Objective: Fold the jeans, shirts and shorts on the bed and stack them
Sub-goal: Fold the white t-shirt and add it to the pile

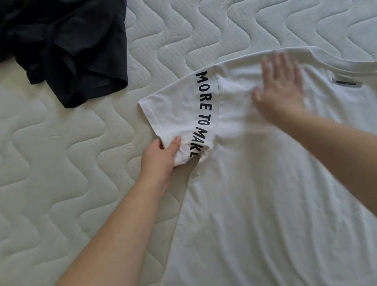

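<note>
A bedroom in a home is indicated: a bare white quilted mattress [261, 8] with wavy stitching fills the view, and clothing is spread on it, a white T-shirt [273, 191] and a crumpled dark garment [69, 43].

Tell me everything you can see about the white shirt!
The white shirt is a soft, cotton-looking T-shirt lying spread flat and a bit wrinkled on the quilted mattress, collar pointing away. Black letters reading "MORE TO MAKE" run along its sleeve seam, and a small grey label sits inside the neckline. The left hand pinches the sleeve's edge, while the right hand lies flat on the chest area near the shoulder. Its right side and hem run out of view.
</note>
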A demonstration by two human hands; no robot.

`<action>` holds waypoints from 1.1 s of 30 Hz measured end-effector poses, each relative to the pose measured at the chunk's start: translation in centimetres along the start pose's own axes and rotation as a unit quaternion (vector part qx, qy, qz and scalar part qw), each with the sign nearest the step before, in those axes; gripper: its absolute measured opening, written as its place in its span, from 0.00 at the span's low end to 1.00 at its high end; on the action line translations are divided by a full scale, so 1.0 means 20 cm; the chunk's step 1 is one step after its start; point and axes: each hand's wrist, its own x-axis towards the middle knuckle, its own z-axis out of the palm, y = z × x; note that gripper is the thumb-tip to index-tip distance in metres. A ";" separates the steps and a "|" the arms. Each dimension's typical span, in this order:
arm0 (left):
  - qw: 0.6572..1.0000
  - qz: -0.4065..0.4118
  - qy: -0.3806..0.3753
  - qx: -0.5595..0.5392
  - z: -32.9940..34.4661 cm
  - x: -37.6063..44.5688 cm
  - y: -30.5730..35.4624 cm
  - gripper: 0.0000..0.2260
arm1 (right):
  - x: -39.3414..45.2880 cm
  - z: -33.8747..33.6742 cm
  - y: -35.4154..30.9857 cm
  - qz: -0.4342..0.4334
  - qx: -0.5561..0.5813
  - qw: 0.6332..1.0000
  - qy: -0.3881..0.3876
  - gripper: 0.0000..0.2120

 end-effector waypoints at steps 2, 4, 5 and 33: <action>0.997 -0.028 0.014 -0.066 0.01 -0.02 0.01 0.03 | -0.17 0.03 -0.18 -0.104 0.055 0.993 0.022 0.33; 0.991 -0.054 0.025 -0.119 0.03 -0.05 0.01 0.05 | -0.33 0.11 -0.31 -0.142 0.086 0.986 0.001 0.31; 0.987 -0.064 0.026 -0.145 0.03 -0.05 0.01 0.07 | -0.37 0.15 -0.35 -0.130 0.096 0.987 -0.016 0.30; 0.970 0.042 0.054 -0.233 0.16 -0.14 -0.08 0.37 | -0.51 0.17 -0.32 -0.329 0.196 0.919 0.097 0.26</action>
